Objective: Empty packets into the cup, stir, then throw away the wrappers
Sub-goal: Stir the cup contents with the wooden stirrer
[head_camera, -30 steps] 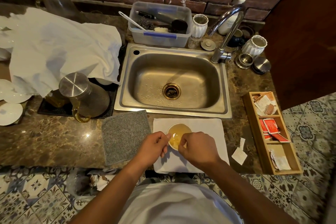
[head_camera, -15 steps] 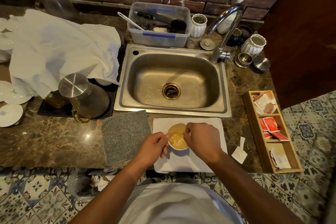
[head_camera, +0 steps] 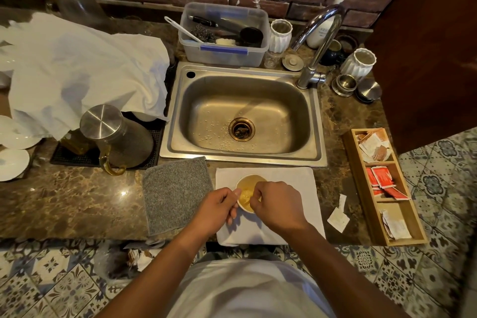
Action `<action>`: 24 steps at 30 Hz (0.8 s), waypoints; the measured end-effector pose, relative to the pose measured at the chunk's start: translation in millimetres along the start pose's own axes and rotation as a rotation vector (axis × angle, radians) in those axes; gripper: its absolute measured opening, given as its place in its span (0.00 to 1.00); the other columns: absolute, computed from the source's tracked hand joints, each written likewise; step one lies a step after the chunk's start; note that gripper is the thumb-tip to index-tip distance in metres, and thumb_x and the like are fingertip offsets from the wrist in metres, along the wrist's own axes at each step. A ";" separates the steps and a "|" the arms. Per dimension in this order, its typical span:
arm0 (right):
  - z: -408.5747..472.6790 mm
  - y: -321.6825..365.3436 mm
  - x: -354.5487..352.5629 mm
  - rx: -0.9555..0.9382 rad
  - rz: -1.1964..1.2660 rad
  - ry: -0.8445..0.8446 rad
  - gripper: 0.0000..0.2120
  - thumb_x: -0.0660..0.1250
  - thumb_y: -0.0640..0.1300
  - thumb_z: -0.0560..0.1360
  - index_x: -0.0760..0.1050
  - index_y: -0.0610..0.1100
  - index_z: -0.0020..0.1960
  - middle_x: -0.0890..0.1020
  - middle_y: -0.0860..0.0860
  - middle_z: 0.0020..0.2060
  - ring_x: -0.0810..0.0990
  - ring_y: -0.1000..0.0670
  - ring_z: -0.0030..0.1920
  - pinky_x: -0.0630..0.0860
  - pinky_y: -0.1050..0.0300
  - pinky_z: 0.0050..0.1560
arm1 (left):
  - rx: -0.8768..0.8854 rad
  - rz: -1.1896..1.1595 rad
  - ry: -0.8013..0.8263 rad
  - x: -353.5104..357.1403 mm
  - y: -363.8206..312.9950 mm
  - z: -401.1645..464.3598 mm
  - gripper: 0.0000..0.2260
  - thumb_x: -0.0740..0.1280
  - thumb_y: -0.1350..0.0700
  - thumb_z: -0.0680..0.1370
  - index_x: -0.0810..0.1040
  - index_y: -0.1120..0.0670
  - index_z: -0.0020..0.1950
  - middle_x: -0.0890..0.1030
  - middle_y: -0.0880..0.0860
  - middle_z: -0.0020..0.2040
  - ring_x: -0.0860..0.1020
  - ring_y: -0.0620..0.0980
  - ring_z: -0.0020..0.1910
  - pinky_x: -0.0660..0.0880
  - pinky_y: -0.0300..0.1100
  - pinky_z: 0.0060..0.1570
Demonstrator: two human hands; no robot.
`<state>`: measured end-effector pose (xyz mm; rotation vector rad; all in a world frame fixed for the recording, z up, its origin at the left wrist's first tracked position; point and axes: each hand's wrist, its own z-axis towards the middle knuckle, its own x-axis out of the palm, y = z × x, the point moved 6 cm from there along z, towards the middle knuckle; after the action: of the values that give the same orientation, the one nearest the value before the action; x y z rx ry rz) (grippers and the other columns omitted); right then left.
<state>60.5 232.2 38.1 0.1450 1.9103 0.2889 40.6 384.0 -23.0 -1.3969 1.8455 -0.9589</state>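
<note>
Nearest the person, both hands meet at a small white paper cup [head_camera: 248,190] of amber liquid, which stands on a white folded cloth [head_camera: 296,181] at the front edge of the brown marble table [head_camera: 77,193]. The left hand [head_camera: 216,208] holds the cup's left side, thumb at the rim and fingers [head_camera: 232,214] curled round the wall. The right hand [head_camera: 277,204] is over the cup's right rim with its fingers curled tightly together as if pinching something small; what they hold, I cannot tell. Just left of the white cloth lies a grey square woven mat [head_camera: 176,195]. To the right, two torn white paper wrappers [head_camera: 338,215] lie on the table beside a long wooden three-compartment tray [head_camera: 361,188], which holds pale and brown packets in its far section, red packets [head_camera: 382,179] in the middle and white ones in the near section. Beyond the cloth is a stainless steel sink [head_camera: 245,113] with a curved chrome tap [head_camera: 320,41] at its far right corner. Left of the sink stands a glass jug with a steel lid [head_camera: 108,131] on a black mat.
</note>
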 end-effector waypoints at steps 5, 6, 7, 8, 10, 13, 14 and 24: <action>8.0 -3.3 -7.6 0.035 0.013 -0.057 0.16 0.61 0.57 0.81 0.80 0.51 0.60 0.86 0.50 0.51 0.84 0.48 0.50 0.71 0.60 0.46 | 0.000 -0.016 -0.004 0.9 -3.0 -2.0 0.17 0.64 0.52 0.83 0.75 0.59 0.37 0.78 0.56 0.29 0.72 0.47 0.23 0.70 0.35 0.26; 9.0 -4.6 -10.2 0.040 0.008 -0.068 0.15 0.61 0.56 0.81 0.80 0.50 0.58 0.86 0.50 0.50 0.84 0.47 0.49 0.73 0.59 0.45 | -0.002 -0.017 -0.004 0.9 -2.7 -1.8 0.17 0.64 0.52 0.83 0.75 0.59 0.37 0.78 0.56 0.30 0.72 0.47 0.23 0.69 0.35 0.26; 9.2 -5.4 -12.2 0.041 -0.001 -0.070 0.14 0.61 0.56 0.80 0.81 0.50 0.57 0.86 0.50 0.49 0.84 0.47 0.48 0.76 0.58 0.45 | -0.002 -0.014 -0.005 0.6 -2.5 -2.0 0.17 0.64 0.51 0.83 0.75 0.59 0.37 0.78 0.56 0.30 0.72 0.47 0.23 0.69 0.34 0.26; 8.4 -6.2 -12.8 0.039 -0.013 -0.064 0.14 0.61 0.56 0.80 0.80 0.49 0.56 0.86 0.49 0.47 0.84 0.47 0.46 0.77 0.56 0.45 | -0.001 -0.009 -0.008 0.2 -1.9 -1.9 0.17 0.64 0.51 0.83 0.75 0.58 0.37 0.78 0.56 0.30 0.72 0.47 0.23 0.69 0.34 0.26; 5.4 -9.1 -13.0 0.034 -0.032 -0.054 0.14 0.61 0.55 0.80 0.80 0.48 0.55 0.86 0.49 0.46 0.84 0.47 0.44 0.78 0.56 0.44 | -0.007 -0.001 -0.012 -0.3 -0.8 -1.9 0.17 0.64 0.50 0.83 0.76 0.58 0.38 0.78 0.56 0.30 0.72 0.47 0.24 0.69 0.35 0.26; 1.0 -17.1 -13.5 0.037 -0.036 -0.032 0.14 0.62 0.56 0.79 0.80 0.48 0.53 0.86 0.49 0.45 0.83 0.48 0.43 0.76 0.57 0.41 | -0.020 -0.011 -0.010 0.8 -1.3 -2.3 0.17 0.63 0.50 0.83 0.75 0.59 0.38 0.78 0.56 0.30 0.72 0.47 0.24 0.69 0.34 0.26; -0.2 -18.5 -13.1 0.038 -0.033 -0.015 0.13 0.63 0.56 0.78 0.80 0.48 0.52 0.86 0.49 0.44 0.83 0.47 0.43 0.76 0.57 0.42 | -0.023 -0.020 -0.009 1.0 -1.3 -2.2 0.17 0.63 0.50 0.83 0.75 0.59 0.38 0.78 0.55 0.30 0.72 0.47 0.24 0.69 0.34 0.26; -2.9 -0.5 -1.8 0.050 0.101 -0.013 0.13 0.64 0.54 0.79 0.82 0.48 0.54 0.87 0.49 0.46 0.83 0.47 0.44 0.71 0.59 0.42 | -0.034 -0.054 -0.004 1.9 -3.1 -2.7 0.17 0.63 0.51 0.83 0.75 0.59 0.38 0.77 0.55 0.29 0.72 0.48 0.24 0.69 0.35 0.25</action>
<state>58.4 230.9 40.5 0.2768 1.9016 0.3080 39.6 382.1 -19.1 -1.4742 1.8376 -0.9548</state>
